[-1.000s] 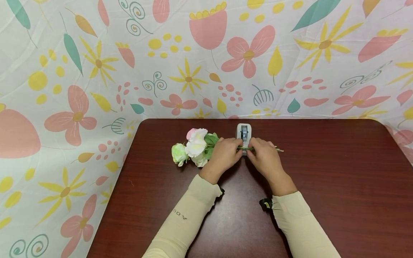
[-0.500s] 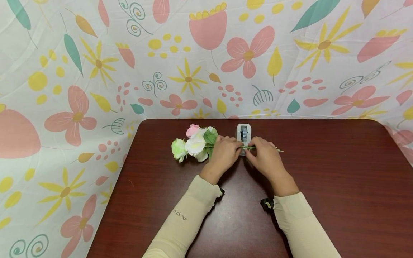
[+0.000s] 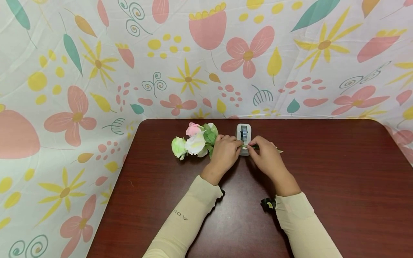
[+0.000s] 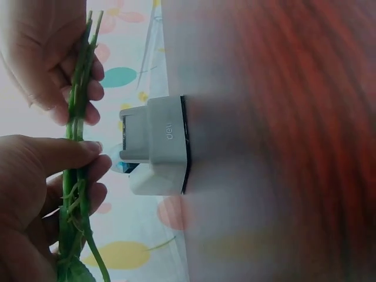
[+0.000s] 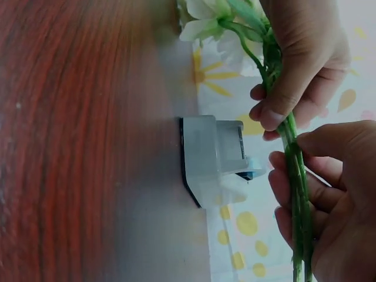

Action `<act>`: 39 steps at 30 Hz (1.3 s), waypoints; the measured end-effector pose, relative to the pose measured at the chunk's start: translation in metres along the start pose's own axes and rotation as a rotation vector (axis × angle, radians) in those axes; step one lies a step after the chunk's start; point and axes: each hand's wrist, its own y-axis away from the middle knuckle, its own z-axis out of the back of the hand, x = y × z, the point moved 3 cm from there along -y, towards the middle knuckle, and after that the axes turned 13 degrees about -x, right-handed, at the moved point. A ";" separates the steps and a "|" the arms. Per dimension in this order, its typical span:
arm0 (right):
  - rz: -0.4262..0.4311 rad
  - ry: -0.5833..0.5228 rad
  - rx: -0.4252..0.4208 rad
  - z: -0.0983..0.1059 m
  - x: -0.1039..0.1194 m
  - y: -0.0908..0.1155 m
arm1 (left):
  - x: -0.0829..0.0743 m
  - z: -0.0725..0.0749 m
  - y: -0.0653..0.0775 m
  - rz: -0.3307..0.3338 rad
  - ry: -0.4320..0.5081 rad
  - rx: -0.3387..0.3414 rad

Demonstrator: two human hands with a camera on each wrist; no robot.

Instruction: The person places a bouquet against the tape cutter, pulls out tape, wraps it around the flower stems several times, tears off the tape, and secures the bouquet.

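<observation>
Where left hand (image 3: 224, 150) and right hand (image 3: 267, 154) grip, stems (image 4: 75, 126) hide | dispenser (image 3: 244, 138) part-covered

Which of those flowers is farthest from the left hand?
The pale green bloom, leftmost in the head view; the pink bloom and white blooms sit closer.

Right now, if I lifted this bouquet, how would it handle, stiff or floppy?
The bouquet will probably feel head-heavy, its blooms clustered at one end. Its stems look fairly stiff, running nearly straight through the left hand and right hand. The thin petals might crumple if pressed.
</observation>
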 end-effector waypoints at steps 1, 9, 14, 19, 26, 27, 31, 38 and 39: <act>-0.003 -0.006 0.002 0.000 0.000 0.000 | 0.000 0.000 0.000 0.002 0.000 -0.002; 0.002 -0.044 0.001 0.000 -0.001 0.000 | 0.000 0.002 -0.001 0.036 0.032 0.055; 0.040 -0.034 0.009 -0.001 -0.002 0.001 | -0.001 0.006 -0.001 0.057 0.068 0.195; 0.070 -0.016 0.012 -0.001 -0.003 0.001 | -0.001 0.010 -0.002 0.066 0.078 0.272; 0.102 -0.024 -0.022 0.000 -0.002 0.001 | 0.000 0.009 -0.003 0.081 0.095 0.252; 0.108 -0.025 -0.029 0.000 -0.002 0.001 | 0.001 0.008 -0.003 0.086 0.100 0.247; 0.131 -0.023 -0.049 -0.001 -0.002 0.001 | 0.001 0.007 -0.003 0.091 0.104 0.235; 0.148 -0.013 -0.075 -0.003 -0.002 0.001 | 0.002 0.006 -0.003 0.080 0.093 0.231; 0.149 -0.010 -0.079 -0.003 -0.002 0.002 | 0.002 0.006 -0.003 0.082 0.093 0.230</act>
